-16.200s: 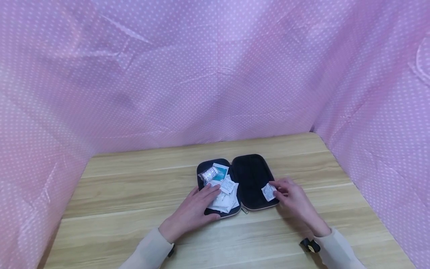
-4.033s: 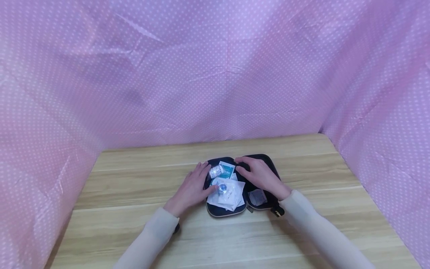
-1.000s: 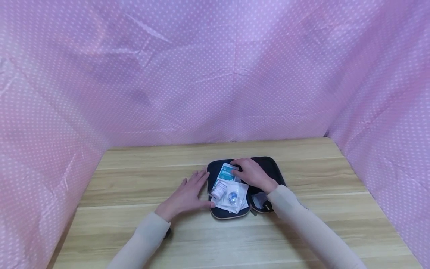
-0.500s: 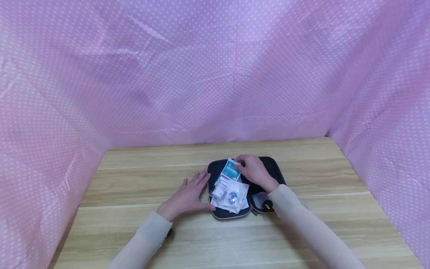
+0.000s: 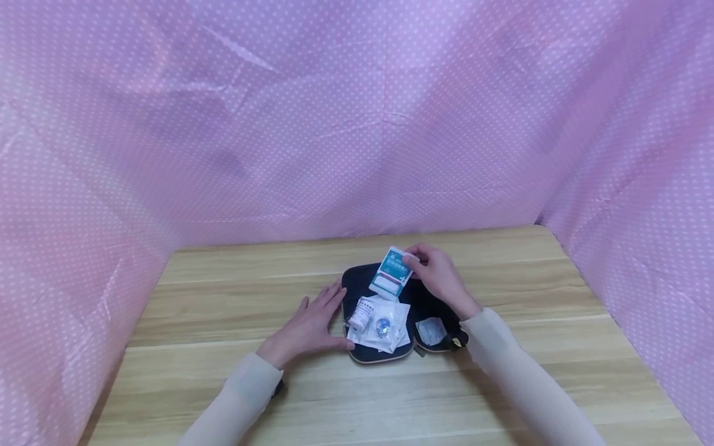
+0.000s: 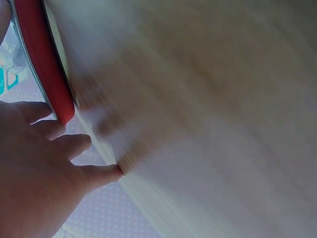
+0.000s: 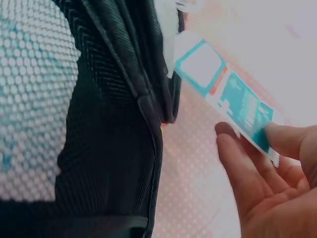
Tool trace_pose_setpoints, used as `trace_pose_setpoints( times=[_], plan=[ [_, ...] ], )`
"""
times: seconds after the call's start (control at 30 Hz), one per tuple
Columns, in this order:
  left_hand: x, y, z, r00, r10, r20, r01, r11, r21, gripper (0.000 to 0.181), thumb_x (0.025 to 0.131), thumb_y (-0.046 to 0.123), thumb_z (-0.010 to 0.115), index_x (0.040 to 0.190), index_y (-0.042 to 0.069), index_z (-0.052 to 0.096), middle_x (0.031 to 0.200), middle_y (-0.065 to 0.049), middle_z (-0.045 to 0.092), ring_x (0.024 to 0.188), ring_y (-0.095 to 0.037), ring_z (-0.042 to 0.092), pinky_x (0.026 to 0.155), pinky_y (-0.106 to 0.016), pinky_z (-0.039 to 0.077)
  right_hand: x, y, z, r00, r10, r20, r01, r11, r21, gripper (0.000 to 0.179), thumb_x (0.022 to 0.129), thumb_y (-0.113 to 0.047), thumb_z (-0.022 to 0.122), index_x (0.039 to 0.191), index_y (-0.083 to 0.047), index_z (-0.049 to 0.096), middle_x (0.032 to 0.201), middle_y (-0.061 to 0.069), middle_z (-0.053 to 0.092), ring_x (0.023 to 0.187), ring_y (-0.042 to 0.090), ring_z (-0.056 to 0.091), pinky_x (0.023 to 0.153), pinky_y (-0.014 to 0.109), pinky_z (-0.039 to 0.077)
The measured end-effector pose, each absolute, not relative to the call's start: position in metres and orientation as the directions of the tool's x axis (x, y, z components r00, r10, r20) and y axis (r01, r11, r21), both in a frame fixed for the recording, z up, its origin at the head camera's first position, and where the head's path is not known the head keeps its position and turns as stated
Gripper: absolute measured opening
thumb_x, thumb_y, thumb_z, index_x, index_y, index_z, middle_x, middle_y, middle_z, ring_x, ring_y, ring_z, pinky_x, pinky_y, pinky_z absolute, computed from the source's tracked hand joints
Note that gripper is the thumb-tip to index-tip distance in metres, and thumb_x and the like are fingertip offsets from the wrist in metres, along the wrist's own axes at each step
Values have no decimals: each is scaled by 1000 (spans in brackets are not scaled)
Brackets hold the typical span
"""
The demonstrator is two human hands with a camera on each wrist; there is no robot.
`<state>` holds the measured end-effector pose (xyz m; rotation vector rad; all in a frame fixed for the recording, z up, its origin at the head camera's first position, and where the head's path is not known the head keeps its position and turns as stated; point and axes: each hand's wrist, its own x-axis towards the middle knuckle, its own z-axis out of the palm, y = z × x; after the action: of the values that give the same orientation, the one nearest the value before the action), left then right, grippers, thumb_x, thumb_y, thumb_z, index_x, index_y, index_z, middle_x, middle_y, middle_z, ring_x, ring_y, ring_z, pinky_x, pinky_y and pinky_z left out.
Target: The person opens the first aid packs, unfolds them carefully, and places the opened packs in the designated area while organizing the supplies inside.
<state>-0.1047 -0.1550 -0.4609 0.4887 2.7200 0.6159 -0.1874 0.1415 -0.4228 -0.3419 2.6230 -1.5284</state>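
at the near left of the wooden table (image 5: 184, 347), a pale sleeve (image 5: 231, 396) slants forward; its left hand (image 5: 307, 328) lies with fingers spread, grasping nothing, the tips against the edge of a zip case (image 5: 357, 279). the case lies open, black inside, red on the outer side along the zip. in its left half a small white printed roll (image 5: 361, 313) rests tilted on a pile of white packets (image 5: 398, 319), beside a clear wrapper with something round and blue (image 5: 383, 327); what that round thing is, i can't quite make out. just beyond the pile, a teal-and-white packet (image 5: 393, 274) is held slanting over the far part of the left half, pinched near its upper right corner between thumb and fingers of the right hand (image 5: 440, 277). farther right, a pale packet (image 5: 431, 331) sits behind mesh in the case's right half, near the black strap (image 5: 457, 339) at the right wrist. pink dotted cloth (image 5: 357, 124) hangs all along the back.
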Motion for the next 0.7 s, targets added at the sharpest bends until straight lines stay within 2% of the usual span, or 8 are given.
trace_pose_setpoints(
  times=[0.1,0.27,0.5,0.7],
  plan=[
    [-105,-155,-461,-894,390,-221,258,850,459,120,76,71,79,166,14,24,174,-5,10,158,-33,12,123,-66,11,-188,149,-422,-979,-193,66,-138,390,-910,29,106,-15,61,126,6,63,118,25,67,94,32,71,82,46,63],
    [-105,-155,-461,-892,394,-220,266,854,447,120,76,71,79,166,13,24,174,-4,10,158,-33,12,123,-66,11,-188,166,-420,-989,-128,68,-111,370,-922,35,106,-18,61,129,8,62,124,29,65,91,30,72,80,42,63],
    [-106,-155,-462,-891,405,-204,282,848,449,120,76,71,79,165,12,24,174,-6,11,158,-34,14,122,-67,11,-184,189,-416,-995,-57,81,-97,408,-908,38,106,-24,62,131,4,64,126,26,66,88,26,70,78,40,63],
    [-105,-156,-463,-892,409,-195,289,844,451,120,76,71,79,165,12,24,174,-7,11,158,-35,14,122,-68,11,-181,208,-420,-994,-27,103,-105,432,-896,40,106,-30,60,133,0,65,123,22,66,87,24,68,73,28,63]
  ],
)
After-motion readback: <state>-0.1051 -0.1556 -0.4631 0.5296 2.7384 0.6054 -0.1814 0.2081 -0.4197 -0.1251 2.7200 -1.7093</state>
